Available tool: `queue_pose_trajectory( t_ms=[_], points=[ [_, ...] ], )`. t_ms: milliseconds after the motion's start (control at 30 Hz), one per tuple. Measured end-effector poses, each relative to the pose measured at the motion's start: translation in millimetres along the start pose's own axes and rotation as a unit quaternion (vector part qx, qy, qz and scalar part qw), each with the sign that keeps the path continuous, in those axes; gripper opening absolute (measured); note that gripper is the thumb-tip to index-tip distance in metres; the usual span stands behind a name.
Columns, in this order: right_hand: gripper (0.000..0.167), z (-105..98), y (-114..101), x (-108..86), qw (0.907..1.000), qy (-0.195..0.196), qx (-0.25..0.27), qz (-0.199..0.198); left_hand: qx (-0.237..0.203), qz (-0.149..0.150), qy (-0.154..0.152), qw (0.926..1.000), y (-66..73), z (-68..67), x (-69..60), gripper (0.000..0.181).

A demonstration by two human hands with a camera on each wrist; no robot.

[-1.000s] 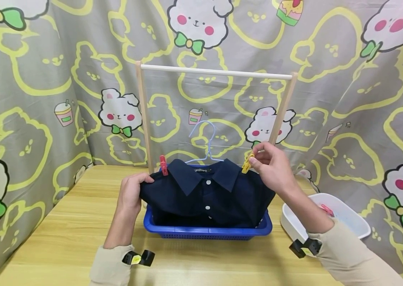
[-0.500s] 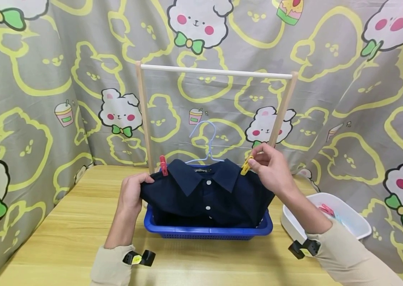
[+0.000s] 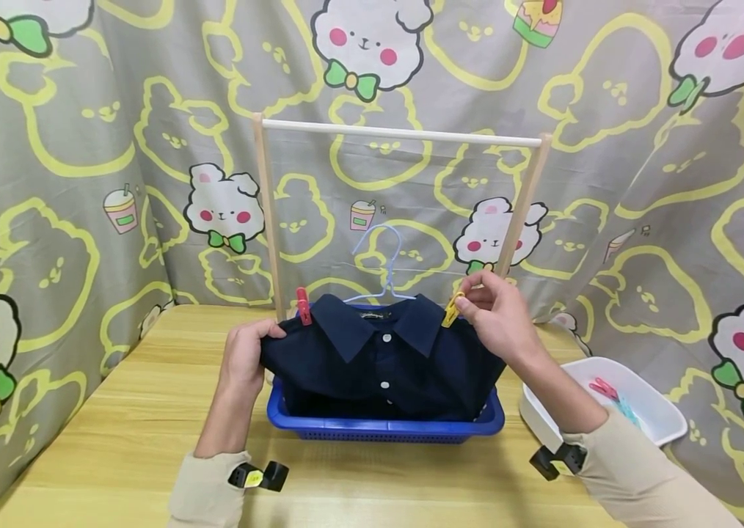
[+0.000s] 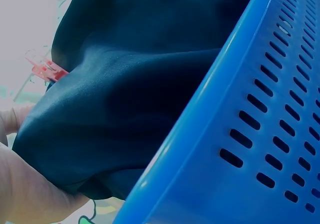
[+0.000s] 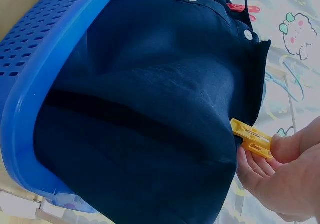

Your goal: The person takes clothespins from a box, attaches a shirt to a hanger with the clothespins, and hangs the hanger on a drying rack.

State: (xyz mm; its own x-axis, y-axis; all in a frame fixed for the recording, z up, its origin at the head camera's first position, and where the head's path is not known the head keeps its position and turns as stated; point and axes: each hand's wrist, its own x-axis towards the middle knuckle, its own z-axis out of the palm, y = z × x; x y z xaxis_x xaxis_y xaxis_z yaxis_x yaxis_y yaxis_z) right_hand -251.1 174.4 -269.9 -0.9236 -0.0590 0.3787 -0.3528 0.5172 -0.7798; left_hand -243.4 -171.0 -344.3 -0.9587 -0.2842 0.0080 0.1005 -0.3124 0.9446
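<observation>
A navy collared shirt (image 3: pixel 359 367) with white buttons hangs on a pale blue wire hanger (image 3: pixel 390 268), its lower part inside a blue basket (image 3: pixel 385 425). My left hand (image 3: pixel 244 359) grips the shirt's shoulder at the left. Close to that hand a red clothespin (image 3: pixel 304 306) is clipped on the shoulder. At the other shoulder, near the collar, my right hand (image 3: pixel 502 319) pinches a yellow clothespin (image 5: pixel 252 138) between thumb and fingers. Its tip meets the shirt's edge in the right wrist view. The hanger's lower bar is hidden by the shirt.
Behind the basket stands a wooden rack with a white top rail (image 3: pixel 398 134). To the right, a white tub (image 3: pixel 665 411) holds pink clothespins (image 3: pixel 603 389) and light blue ones (image 3: pixel 627 412). A patterned curtain (image 3: pixel 48 242) surrounds the wooden table (image 3: pixel 114 433).
My right hand has shifted slightly down and left with the yellow clothespin, bringing it lower on the shoulder near the collar. My left hand keeps its hold on the shirt.
</observation>
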Motion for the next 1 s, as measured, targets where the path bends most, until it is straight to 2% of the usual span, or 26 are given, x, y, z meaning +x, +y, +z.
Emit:
queue_pose_trajectory(
  t_ms=[167, 433, 1000],
  points=[
    [0.012, 1.1, 2.0, 0.1, 1.0000, -0.004, 0.004, -0.002, 0.003, -0.001, -0.002, 1.0000, 0.4, -0.1, -0.4, 0.033],
    [0.024, 1.3, -0.2, -2.8, 0.9992, -0.025, -0.029, -0.007, -0.001, -0.001, 0.003, 1.0000, 0.7, -0.1, -0.2, 0.032],
    [0.033, -1.5, 0.2, -4.0, 0.9993, -0.035, -0.006, 0.004, -0.010, 0.003, 0.012, 0.9999, -0.5, -0.1, 0.9, 0.026]
  ],
)
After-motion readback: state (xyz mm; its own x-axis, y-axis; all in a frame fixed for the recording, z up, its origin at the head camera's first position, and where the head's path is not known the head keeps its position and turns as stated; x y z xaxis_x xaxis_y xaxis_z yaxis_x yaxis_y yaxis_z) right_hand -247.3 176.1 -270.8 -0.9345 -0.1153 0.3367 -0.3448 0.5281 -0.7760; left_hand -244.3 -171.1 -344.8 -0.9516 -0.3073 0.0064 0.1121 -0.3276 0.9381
